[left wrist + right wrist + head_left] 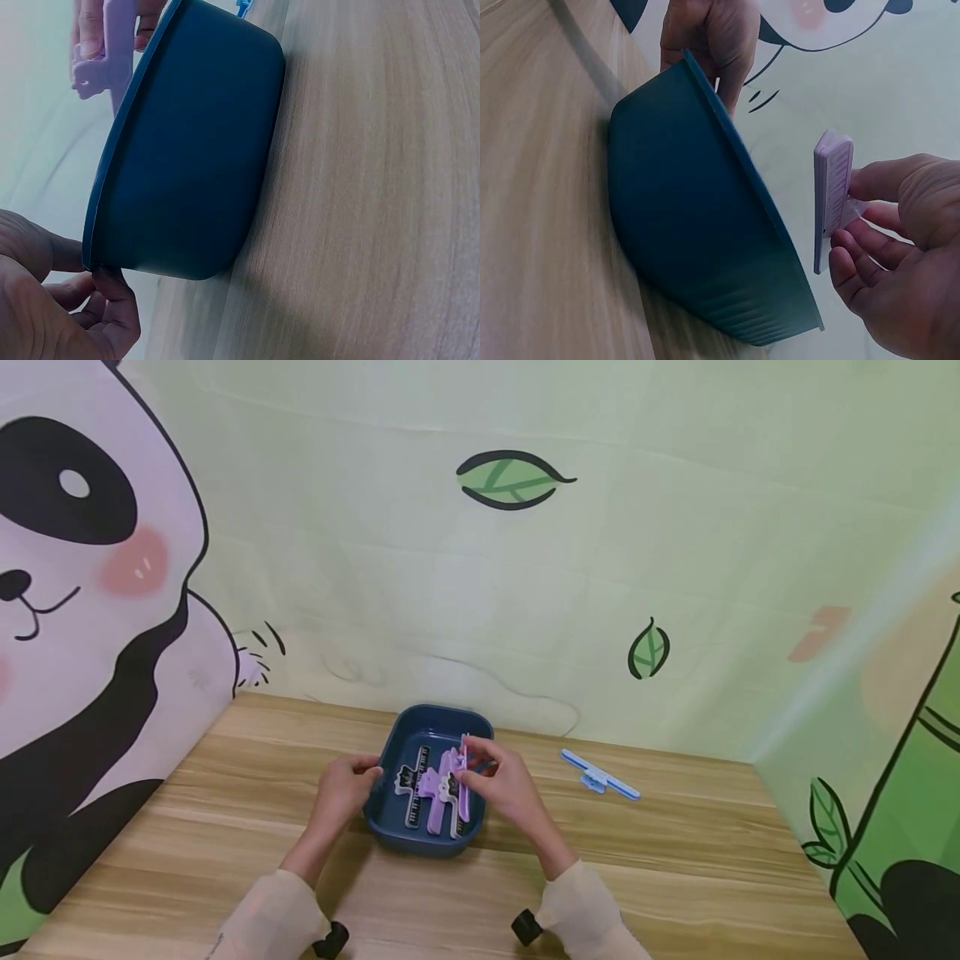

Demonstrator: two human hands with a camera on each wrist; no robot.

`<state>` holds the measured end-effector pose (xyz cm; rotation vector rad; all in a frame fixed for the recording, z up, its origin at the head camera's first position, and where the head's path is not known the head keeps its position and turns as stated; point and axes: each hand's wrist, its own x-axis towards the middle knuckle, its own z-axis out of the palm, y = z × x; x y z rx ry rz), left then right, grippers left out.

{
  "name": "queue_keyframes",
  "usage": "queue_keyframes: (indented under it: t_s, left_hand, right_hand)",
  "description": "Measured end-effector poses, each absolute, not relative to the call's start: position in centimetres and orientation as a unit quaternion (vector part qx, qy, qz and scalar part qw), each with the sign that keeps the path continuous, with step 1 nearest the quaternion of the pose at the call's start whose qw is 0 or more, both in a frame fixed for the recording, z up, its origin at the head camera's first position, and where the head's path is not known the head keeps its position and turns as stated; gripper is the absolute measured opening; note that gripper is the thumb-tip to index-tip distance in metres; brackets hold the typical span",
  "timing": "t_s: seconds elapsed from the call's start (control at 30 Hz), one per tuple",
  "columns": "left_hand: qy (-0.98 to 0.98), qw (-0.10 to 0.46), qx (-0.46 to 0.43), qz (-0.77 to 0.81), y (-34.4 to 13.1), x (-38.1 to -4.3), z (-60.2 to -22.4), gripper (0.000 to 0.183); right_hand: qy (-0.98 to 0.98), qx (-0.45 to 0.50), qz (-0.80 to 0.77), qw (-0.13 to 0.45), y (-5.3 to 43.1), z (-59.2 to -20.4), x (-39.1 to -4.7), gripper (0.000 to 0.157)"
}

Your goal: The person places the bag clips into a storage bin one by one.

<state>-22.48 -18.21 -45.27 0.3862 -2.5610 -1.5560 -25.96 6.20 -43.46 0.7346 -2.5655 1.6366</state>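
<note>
A dark blue plastic basin [416, 843] stands on the table, its near left rim pinched between the thumb and fingers of my left hand [343, 789]. Above the basin's right side, my right hand [513, 781] grips a light purple sealing clip [832, 187] by its handle, the long bar over the rim in the right wrist view. Inside the basin lie a black clip with a piano-key pattern [413, 810], another purple clip [435, 817] and a white and black piano-key clip [454, 827], partly covered by the held one.
A blue sealing clip [600, 774] lies on the wooden table [675, 852] to the right of the basin. Behind the table hangs a pale green backdrop [360, 527] with a panda and leaves printed on it.
</note>
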Motion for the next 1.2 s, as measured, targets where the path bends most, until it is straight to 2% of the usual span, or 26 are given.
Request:
queue_keyframes:
  t_s: [0.63, 0.9, 1.2]
  left_hand:
    - [-0.846, 0.057, 0.124, -0.515, -18.0, -22.6, -45.3, 0.028]
    - [-0.848, 0.062, 0.123, -0.512, -18.0, -22.4, -45.2, 0.028]
    - [-0.845, 0.05, 0.128, -0.516, -18.0, -22.4, -45.2, 0.03]
  right_hand:
    - [-0.845, 0.23, 0.482, 0.03, 7.1, -44.9, -26.4, 0.041]
    - [-0.842, 0.223, 0.491, 0.018, 7.5, -45.0, -26.4, 0.038]
    - [-0.839, 0.221, 0.495, 0.041, 9.0, -45.8, -26.5, 0.036]
